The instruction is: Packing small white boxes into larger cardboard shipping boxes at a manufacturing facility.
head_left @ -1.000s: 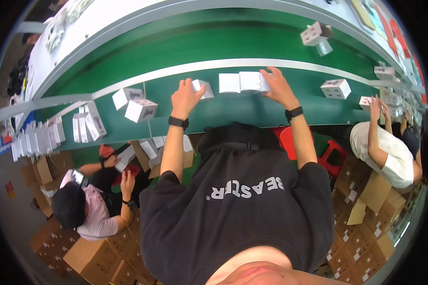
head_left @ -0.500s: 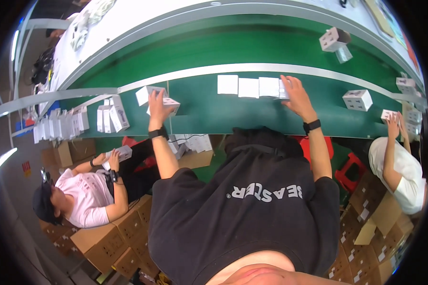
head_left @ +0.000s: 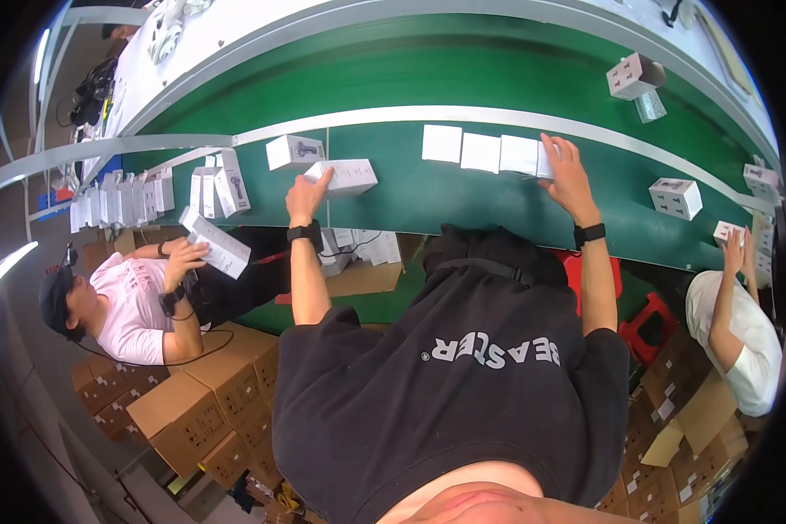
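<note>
My left hand (head_left: 306, 199) grips the left end of a white carton (head_left: 348, 177) on the green work surface, thumb on top. Just beyond it lies another white carton (head_left: 294, 152) with a dark product picture on its side. To the right, a row of white boxes (head_left: 480, 152) stands side by side, their plain faces up. My right hand (head_left: 569, 182) is closed around the box at the row's right end (head_left: 544, 161), fingers over its far edge and thumb at the near one. The undersides of the boxes are hidden.
A white rail (head_left: 393, 113) runs behind the boxes. More cartons stand at left (head_left: 122, 199), and single ones at right (head_left: 675, 199) and far right (head_left: 635, 77). A co-worker on the left holds a white carton (head_left: 218, 247); another's hands (head_left: 735, 251) touch a box at right. Brown cartons (head_left: 183, 410) stack behind.
My left hand has shifted to the near left end of its carton, which now sits farther right, apart from its neighbour. My right hand stays at the row's end. The left co-worker's carton has tilted.
</note>
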A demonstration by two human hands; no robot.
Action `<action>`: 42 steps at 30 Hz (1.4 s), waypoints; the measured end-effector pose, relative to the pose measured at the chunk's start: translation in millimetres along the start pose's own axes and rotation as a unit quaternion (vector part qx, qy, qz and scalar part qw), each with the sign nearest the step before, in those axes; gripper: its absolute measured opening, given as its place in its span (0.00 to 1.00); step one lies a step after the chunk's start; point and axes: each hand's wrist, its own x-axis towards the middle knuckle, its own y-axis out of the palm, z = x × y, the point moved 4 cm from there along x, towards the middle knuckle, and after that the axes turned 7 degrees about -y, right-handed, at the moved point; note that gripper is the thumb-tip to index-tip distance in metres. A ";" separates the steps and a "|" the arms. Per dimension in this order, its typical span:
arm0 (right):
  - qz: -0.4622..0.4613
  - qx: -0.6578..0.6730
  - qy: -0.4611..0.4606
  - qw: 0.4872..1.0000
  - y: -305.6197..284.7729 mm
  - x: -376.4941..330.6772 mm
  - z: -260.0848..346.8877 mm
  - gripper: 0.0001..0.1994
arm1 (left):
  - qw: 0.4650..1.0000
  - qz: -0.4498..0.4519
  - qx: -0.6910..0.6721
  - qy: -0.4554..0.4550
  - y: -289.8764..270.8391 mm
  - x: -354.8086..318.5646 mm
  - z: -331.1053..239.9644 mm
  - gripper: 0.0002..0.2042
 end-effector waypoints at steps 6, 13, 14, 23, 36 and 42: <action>-0.011 -0.008 0.014 1.000 0.6 -9.2 0.6 0.49 | 0.996 0.057 -0.049 0.047 1.5 -35.7 -94.7 0.40; -0.012 -0.004 0.027 1.000 2.4 -4.3 -1.4 0.48 | 0.968 0.098 -0.058 0.222 27.9 -82.9 -186.8 0.42; -0.010 -0.006 0.021 1.000 3.5 -4.0 -3.8 0.48 | 0.966 0.101 -0.056 0.231 32.8 -83.5 -187.1 0.42; -0.001 0.034 0.025 0.999 -7.9 3.6 0.6 0.45 | 0.845 0.013 -0.017 0.535 24.4 -84.6 -210.6 0.53; -0.084 -0.054 0.075 0.992 11.6 -4.3 18.8 0.37 | 0.780 0.040 0.056 0.622 39.0 -50.5 -232.6 0.47; -0.087 -0.101 0.117 0.984 26.6 -21.9 22.4 0.30 | 0.727 0.085 0.039 0.680 39.4 -47.4 -253.0 0.43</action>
